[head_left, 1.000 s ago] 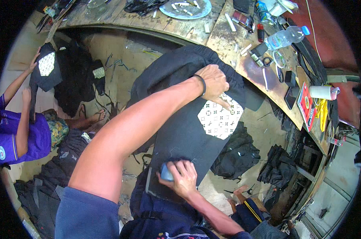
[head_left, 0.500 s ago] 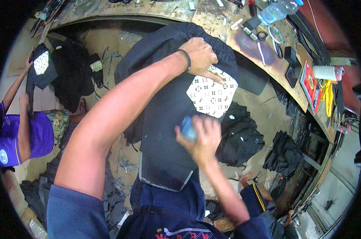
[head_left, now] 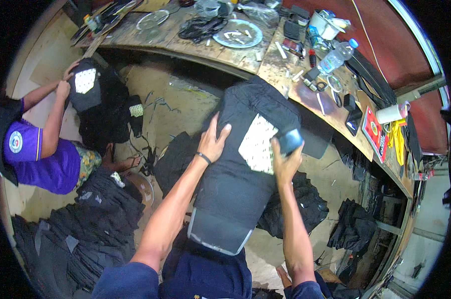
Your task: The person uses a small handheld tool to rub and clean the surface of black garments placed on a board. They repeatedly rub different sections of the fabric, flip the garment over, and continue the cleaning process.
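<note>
Black trousers or shorts (head_left: 230, 184) are drawn over a dark board (head_left: 218, 231) with a pale edge, which reaches toward my lap. A cream patterned patch (head_left: 257, 147), shaped like a pocket, lies on the cloth. My left hand (head_left: 213, 142) rests at the garment's left side, thumb and fingers spread on the fabric. In my right hand (head_left: 287, 164) is a small dark-blue block (head_left: 290, 141), held just beside the patch's right edge. Blur hides what kind of thing it is, and whether it touches the cloth.
A wooden bench (head_left: 315, 107) curves around the far side, carrying a plastic bottle (head_left: 336, 57), a plate (head_left: 238, 34) and a phone (head_left: 354, 122). At left, a person in purple (head_left: 51, 159) handles a similar black piece. Dark cloth piles (head_left: 86, 234) cover parts of the floor.
My left hand has moved from the patch's top to the garment's left side. The right hand, still with the blue block, has risen to the patch's right. The view has shifted, showing more bench.
</note>
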Action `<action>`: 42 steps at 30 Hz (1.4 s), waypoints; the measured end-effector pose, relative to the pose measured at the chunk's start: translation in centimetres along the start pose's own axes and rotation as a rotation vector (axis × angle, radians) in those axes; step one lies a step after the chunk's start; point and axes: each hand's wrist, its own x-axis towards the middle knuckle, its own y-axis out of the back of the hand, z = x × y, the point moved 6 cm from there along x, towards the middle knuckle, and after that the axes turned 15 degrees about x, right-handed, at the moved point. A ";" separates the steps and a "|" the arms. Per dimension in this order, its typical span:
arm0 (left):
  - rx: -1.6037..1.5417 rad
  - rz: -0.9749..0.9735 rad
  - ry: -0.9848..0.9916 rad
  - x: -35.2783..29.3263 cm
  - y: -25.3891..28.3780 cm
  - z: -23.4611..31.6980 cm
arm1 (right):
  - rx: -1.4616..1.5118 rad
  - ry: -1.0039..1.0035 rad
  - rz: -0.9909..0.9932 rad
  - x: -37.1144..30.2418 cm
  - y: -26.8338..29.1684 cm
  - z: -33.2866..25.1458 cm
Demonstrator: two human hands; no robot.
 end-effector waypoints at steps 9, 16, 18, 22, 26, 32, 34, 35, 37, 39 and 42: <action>-0.137 -0.376 0.595 -29.8 4.4 -13.8 | -0.131 0.033 -0.588 -20.7 -6.7 -17.7; -0.326 0.066 0.187 -20.9 7.8 -14.8 | 0.384 -0.148 -0.686 -16.7 -17.3 -20.2; -0.071 0.024 -0.109 -20.1 6.9 -6.7 | 0.335 -0.014 -0.387 -15.2 -10.9 -20.5; 0.291 -0.309 0.162 -12.4 2.6 1.8 | -0.193 0.053 -0.114 -9.2 -1.9 -18.1; 0.106 -0.117 0.008 3.4 0.0 3.5 | -0.189 0.009 0.012 1.7 -3.5 -10.0; 0.688 0.020 -0.681 5.9 -0.7 9.4 | -0.013 -0.150 0.196 11.1 -4.6 -1.1; 0.924 -0.370 -0.519 6.4 -2.3 9.5 | -0.021 -0.123 0.139 11.1 -4.6 -1.7; 0.937 -0.498 -0.487 6.7 -2.9 9.7 | -0.026 -0.107 0.130 10.8 -4.6 -2.2; 0.937 -0.766 -0.421 7.6 -4.0 9.5 | 0.028 -0.131 0.163 10.0 -4.6 -2.4; 0.770 -0.793 -0.543 9.0 -4.4 10.2 | 0.060 -0.150 0.173 9.7 -5.0 -2.0; 0.453 -0.971 -0.535 9.7 -4.0 9.8 | 0.011 -0.121 0.222 10.7 -5.0 -1.1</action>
